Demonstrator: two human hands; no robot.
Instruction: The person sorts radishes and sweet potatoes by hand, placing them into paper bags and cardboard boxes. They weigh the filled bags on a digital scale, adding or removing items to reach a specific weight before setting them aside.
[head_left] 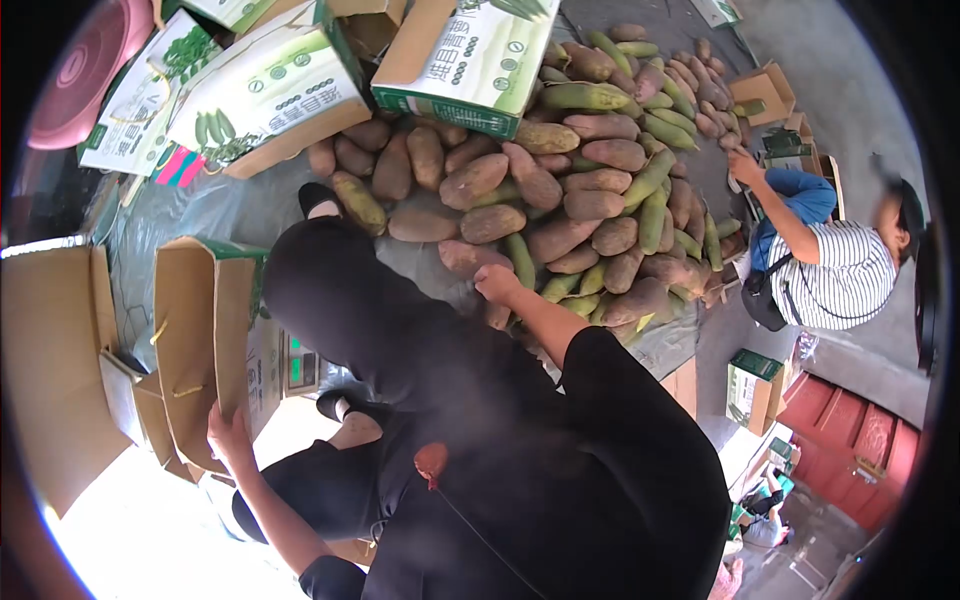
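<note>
My left hand [230, 438] grips the near rim of an upright, open cardboard box [232, 320] with a yellow cord handle. Behind that box, a scale [301, 366] with a lit green display partly shows. My right hand [497, 284] is at the near edge of a big pile of radishes [596, 205], some green, many coated reddish brown. Its fingers are curled at the end of a reddish-brown radish [468, 257]; the fingertips are partly hidden.
Printed radish cartons [290, 95] lie along the back of the pile, near a pink basin [85, 75]. Across the pile, a person in a striped shirt [835, 270] reaches toward the radishes. A large cardboard flap [55, 370] stands at far left. A red door [850, 440] is at right.
</note>
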